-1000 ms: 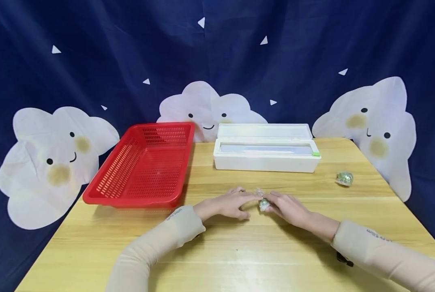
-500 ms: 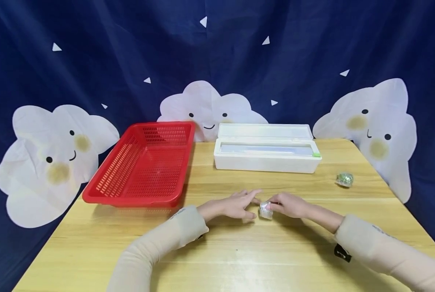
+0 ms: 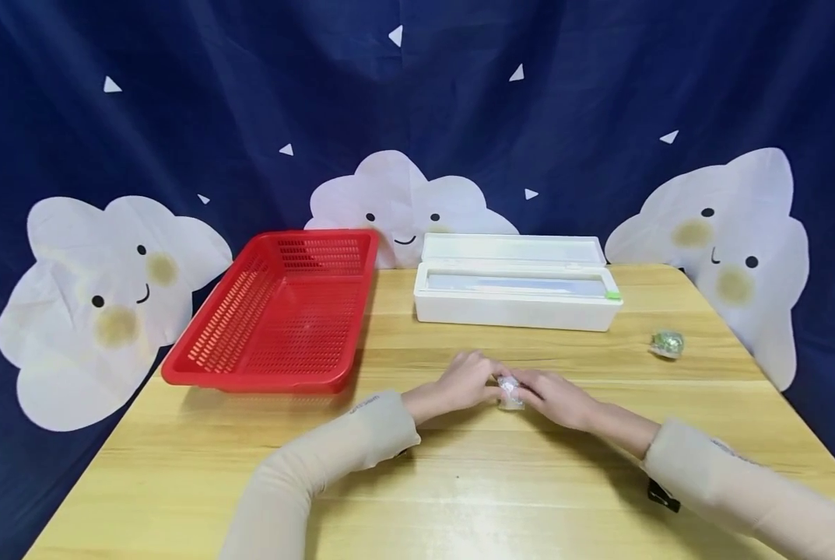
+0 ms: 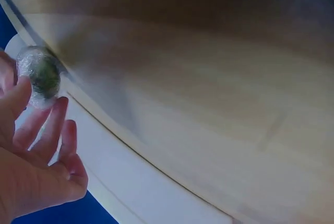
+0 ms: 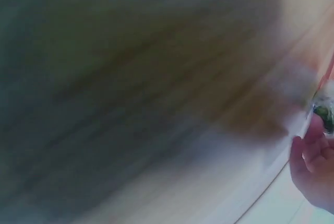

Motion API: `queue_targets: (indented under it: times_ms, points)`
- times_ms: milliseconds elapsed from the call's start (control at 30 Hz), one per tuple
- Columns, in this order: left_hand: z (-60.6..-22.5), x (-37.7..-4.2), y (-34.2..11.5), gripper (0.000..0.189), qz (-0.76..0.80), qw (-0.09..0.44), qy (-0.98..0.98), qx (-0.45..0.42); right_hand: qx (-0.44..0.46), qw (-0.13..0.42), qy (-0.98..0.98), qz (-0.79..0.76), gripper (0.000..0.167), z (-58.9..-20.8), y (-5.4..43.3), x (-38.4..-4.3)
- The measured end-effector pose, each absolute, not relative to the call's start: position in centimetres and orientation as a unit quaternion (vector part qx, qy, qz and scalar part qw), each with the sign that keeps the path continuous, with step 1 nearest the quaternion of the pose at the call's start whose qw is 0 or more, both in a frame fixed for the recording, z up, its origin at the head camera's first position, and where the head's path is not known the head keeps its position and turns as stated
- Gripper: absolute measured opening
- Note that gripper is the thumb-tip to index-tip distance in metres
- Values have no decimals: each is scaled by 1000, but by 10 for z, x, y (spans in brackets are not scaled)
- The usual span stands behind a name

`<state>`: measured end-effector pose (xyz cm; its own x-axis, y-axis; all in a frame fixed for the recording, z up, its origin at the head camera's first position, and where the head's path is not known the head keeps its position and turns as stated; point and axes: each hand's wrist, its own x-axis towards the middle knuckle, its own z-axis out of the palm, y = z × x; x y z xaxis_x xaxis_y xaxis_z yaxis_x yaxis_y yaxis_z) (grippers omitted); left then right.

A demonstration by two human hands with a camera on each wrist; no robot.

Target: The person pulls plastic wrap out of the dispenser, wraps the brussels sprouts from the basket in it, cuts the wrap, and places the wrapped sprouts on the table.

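Observation:
A small rounded green thing wrapped in clear film (image 3: 510, 394) is between my two hands over the middle of the table. My left hand (image 3: 468, 379) pinches its left side with thumb and fingertips; the left wrist view shows the thumb (image 4: 20, 96) against the film and fingers below. From the other side, my right hand (image 3: 560, 398) grips it with thumb and fingers. Dark green shows through the crinkled film in both wrist views. Only part of my right hand shows at the right wrist view's edge. A second film-wrapped green thing (image 3: 667, 344) lies on the table at right.
A red perforated basket (image 3: 270, 381) stands at the left of the wooden table (image 3: 417, 498). Behind the hands sits a long white box (image 3: 515, 309), lid raised, with clear film across its top and a green slider (image 3: 612, 295) at its right end. A dark blue cloud-print curtain (image 3: 459, 93) hangs behind.
Half a second ago my left fingers were spread apart from the wrapped thing; now they have closed in on it. My right hand keeps hold, and the thing has turned between the fingers.

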<state>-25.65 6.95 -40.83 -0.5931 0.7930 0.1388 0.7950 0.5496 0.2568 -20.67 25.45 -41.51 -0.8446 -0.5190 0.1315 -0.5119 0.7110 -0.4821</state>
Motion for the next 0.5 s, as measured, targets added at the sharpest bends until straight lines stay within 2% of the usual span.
queue_targets:
  times_ms: [133,333,500]
  points:
    - [-405,-254,69,36,-118,22,-892,-436,-306,-2,930,-202,48,-415,258,-204]
    - [-407,-248,69,44,-45,52,-898,-434,-316,-81,945,-31,47,-418,255,-204]
    - [-409,-248,72,38,-25,52,-894,-445,-324,-132,935,53,48,-424,250,-204]
